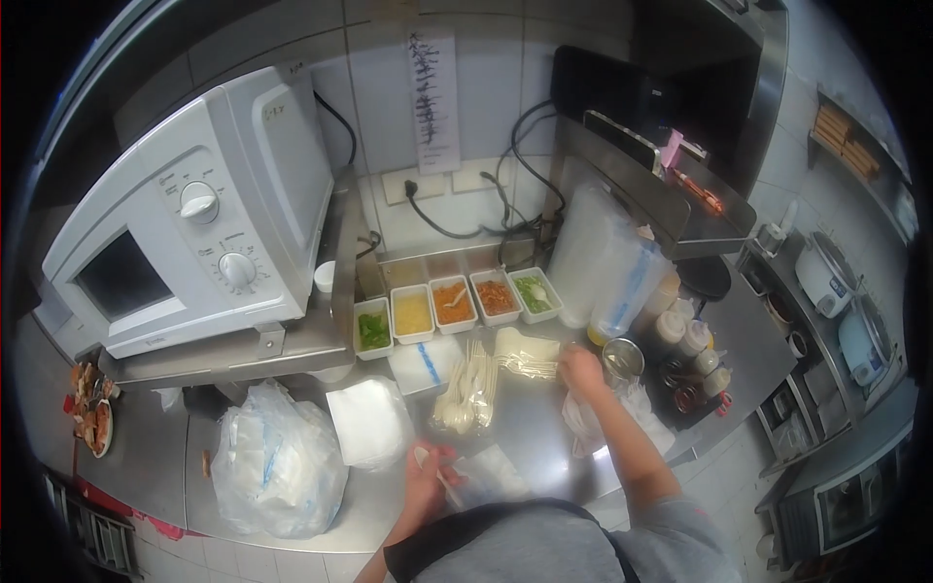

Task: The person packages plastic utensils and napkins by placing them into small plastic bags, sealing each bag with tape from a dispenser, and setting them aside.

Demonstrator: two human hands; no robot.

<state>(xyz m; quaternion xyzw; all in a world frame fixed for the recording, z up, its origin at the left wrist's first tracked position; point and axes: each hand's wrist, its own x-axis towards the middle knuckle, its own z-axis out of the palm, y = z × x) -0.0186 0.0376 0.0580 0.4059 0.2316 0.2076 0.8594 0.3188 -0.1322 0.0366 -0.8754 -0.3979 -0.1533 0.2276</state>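
Observation:
My left hand (428, 481), low in the middle near my body, is closed around a pale plastic spoon (422, 455). Beside its fingers lies a white napkin in a clear sleeve (494, 473). My right hand (581, 372) is stretched across the counter, fingers curled, with its fingertips right at the ends of a stack of wrapped plastic cutlery (528, 353); I cannot tell whether it grips a piece. Left of that stack lies a pile of plastic spoons and forks (468, 391) in clear wrap. A white stack of napkins (370, 425) sits left of my left hand.
White tubs of chopped toppings (452, 303) line the back. A microwave (194, 219) stands on a shelf at left, above a full plastic bag (277, 466). Toward the right are a metal cup (622, 360), squeeze bottles (671, 328), clear plastic sleeves (593, 253) and a crumpled bag (637, 418).

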